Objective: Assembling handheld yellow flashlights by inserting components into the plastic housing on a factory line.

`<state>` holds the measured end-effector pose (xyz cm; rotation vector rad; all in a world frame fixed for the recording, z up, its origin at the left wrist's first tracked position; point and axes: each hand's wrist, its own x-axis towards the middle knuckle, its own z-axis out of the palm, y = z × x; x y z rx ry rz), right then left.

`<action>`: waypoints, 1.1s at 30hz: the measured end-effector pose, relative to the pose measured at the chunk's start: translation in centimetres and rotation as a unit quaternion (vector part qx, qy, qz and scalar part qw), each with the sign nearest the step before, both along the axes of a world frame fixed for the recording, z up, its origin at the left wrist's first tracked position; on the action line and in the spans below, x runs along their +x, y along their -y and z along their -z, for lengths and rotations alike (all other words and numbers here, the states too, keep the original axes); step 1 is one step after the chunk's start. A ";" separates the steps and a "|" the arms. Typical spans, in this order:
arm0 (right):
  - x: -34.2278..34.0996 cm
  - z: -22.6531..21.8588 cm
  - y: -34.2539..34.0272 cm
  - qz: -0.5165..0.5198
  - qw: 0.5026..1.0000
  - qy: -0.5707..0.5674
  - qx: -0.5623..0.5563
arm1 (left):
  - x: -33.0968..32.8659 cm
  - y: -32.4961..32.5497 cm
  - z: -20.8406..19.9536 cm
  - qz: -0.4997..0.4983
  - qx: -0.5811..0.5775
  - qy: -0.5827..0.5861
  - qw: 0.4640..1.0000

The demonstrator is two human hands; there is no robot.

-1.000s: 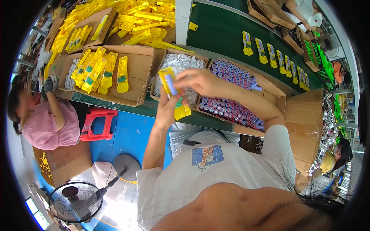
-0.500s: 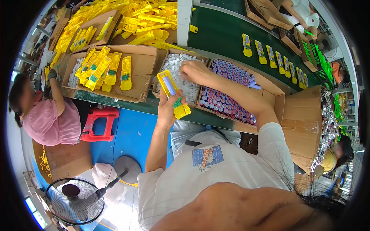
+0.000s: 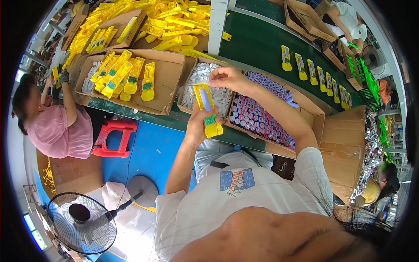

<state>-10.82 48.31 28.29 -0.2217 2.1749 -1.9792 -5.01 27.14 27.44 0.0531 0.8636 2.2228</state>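
My left hand (image 3: pixel 196 125) is closed round a yellow plastic housing (image 3: pixel 214 130), held upright in front of me. Inside the housing sit a pale purple cylindrical battery (image 3: pixel 205 98) and a green circuit board (image 3: pixel 210 120). My right hand (image 3: pixel 229 78) is pinched just above the housing's upper end; whatever its fingertips grip is too small to make out. Beneath it lie many small whitish plastic pieces (image 3: pixel 221 101) in a carton. To the right, purple batteries (image 3: pixel 257 109) stand packed in another carton (image 3: pixel 309 117).
On the left, a carton (image 3: pixel 168 83) holds several yellow housings with boards (image 3: pixel 115 76). Loose yellow parts (image 3: pixel 174 22) are heaped beyond it. More housings (image 3: pixel 312 72) line the green belt (image 3: pixel 248 48). A person in pink (image 3: pixel 61 133), a red stool (image 3: pixel 114 137) and a fan (image 3: pixel 80 222) are at left.
My right hand has lifted from the whitish pieces and come to the housing's upper end. My left hand has turned the housing more upright. The whole view has shifted slightly.
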 end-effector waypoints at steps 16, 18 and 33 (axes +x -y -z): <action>-0.5 -2.5 -7.3 0.175 0.955 -0.149 0.187 | -7.4 1.0 -1.7 0.071 -0.158 -0.361 0.917; -4.7 -1.4 -17.5 0.352 0.883 -0.199 0.238 | -12.2 3.8 -3.2 -0.204 -0.531 -0.380 0.730; 1.8 -3.9 -1.9 -0.156 0.808 -0.525 0.216 | -6.0 -2.9 -2.5 -0.171 -0.089 -0.116 0.974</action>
